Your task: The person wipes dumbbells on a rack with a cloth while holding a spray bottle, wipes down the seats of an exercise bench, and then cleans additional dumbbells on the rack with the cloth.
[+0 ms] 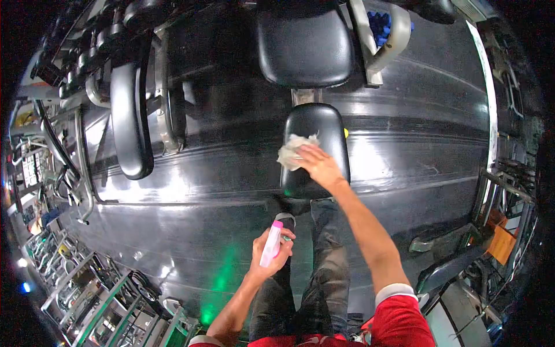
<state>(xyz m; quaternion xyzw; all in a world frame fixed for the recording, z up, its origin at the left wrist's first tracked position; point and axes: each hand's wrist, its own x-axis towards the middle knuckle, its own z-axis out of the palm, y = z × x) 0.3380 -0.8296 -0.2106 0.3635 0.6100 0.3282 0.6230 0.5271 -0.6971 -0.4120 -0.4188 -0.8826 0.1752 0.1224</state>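
Fingers wrapped round it, my left hand holds a white bottle with a pink top, in front of my legs. My right hand presses a crumpled pale cloth against the left part of a small black padded seat. Part of the cloth hangs past the seat's left edge. A larger black pad stands beyond the seat, joined to it by a metal frame.
A black bench and a dumbbell rack stand at the upper left. Exercise machines line the lower left and the right. An orange-brown box is at the right. The floor is dark and shiny.
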